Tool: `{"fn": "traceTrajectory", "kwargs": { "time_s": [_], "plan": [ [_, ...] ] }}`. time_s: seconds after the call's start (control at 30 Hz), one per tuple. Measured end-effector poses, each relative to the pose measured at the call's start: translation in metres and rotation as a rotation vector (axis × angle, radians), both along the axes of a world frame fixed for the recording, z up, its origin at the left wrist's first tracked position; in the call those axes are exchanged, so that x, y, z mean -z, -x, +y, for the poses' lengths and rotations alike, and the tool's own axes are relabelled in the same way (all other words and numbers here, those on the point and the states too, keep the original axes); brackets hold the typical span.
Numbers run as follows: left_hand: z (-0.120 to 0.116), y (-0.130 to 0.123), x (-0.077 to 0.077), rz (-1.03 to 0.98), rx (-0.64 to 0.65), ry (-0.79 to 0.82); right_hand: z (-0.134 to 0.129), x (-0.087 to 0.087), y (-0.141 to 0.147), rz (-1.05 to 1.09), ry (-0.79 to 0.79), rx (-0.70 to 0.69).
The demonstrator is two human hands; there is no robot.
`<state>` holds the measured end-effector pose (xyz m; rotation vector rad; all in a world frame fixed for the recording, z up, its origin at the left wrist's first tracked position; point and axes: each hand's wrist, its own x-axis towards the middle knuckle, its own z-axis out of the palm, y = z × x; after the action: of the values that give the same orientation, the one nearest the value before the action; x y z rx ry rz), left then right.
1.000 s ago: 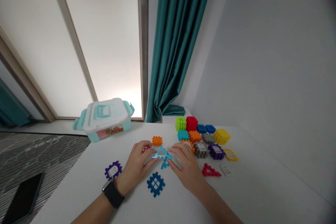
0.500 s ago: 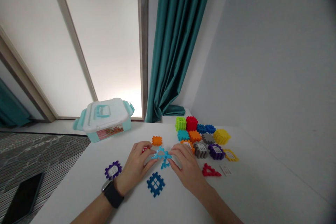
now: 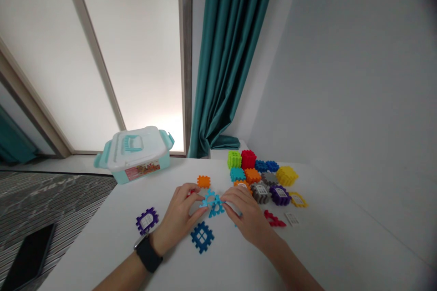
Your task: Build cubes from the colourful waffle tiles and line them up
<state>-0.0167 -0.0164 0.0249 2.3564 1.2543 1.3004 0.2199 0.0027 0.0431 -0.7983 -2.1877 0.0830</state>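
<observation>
Between my two hands are light blue triangular interlocking pieces (image 3: pixel 216 208), held just over the table. My left hand (image 3: pixel 180 209) pinches their left side. On the other side, my right hand (image 3: pixel 246 213) has its thumb and fingertips closed on the right edge. Whether the pieces are locked together I cannot tell. A dark blue square piece with a window (image 3: pixel 202 237) lies nearer to me. Beyond the hands sits an orange square piece (image 3: pixel 204 182), and a red piece (image 3: pixel 191 193) is partly hidden behind my left fingers. Some light blue shows under my right hand, mostly hidden.
Stacks of coloured square pieces, including yellow (image 3: pixel 287 175) and purple (image 3: pixel 280 195), stand at the back right. A red triangle (image 3: pixel 274 219) and a white window piece (image 3: pixel 292 218) lie near them. A purple piece (image 3: pixel 147 221) lies left. A lidded box (image 3: pixel 141 154) stands back left.
The light blue pieces have turned and come closer together between my fingers. My right hand has shifted slightly, and a bit of light blue now shows beneath it.
</observation>
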Motion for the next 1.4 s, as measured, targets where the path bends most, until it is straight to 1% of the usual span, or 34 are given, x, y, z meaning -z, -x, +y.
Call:
{"fn": "traceTrajectory", "kwargs": {
  "time_s": [0.17, 0.3, 0.5, 0.7, 0.87, 1.03, 1.17, 1.4],
  "plan": [
    [-0.003, -0.009, 0.001, -0.039, 0.031, 0.044, -0.005, -0.001, -0.005, -0.022, 0.002, 0.01],
    [-0.004, -0.02, 0.005, -0.016, 0.056, 0.045, -0.014, 0.002, -0.014, -0.038, 0.005, 0.031],
    [-0.002, -0.039, 0.002, 0.061, 0.117, 0.047, -0.023, 0.014, -0.043, -0.017, 0.011, 0.106],
    [0.005, -0.068, -0.004, 0.093, 0.158, 0.098, -0.027, 0.027, -0.074, 0.025, 0.009, 0.184],
    [0.011, -0.088, 0.003, 0.18, 0.168, 0.14, -0.029, 0.039, -0.087, -0.032, 0.003, 0.232],
    [0.009, -0.093, 0.01, 0.257, 0.14, 0.207, -0.029, 0.048, -0.087, -0.076, 0.029, 0.249],
    [0.006, -0.092, 0.009, 0.283, 0.107, 0.255, -0.029, 0.051, -0.085, -0.1, 0.07, 0.242],
    [0.005, -0.093, 0.008, 0.32, 0.11, 0.295, -0.031, 0.051, -0.087, -0.116, 0.099, 0.243]
  ]
}}
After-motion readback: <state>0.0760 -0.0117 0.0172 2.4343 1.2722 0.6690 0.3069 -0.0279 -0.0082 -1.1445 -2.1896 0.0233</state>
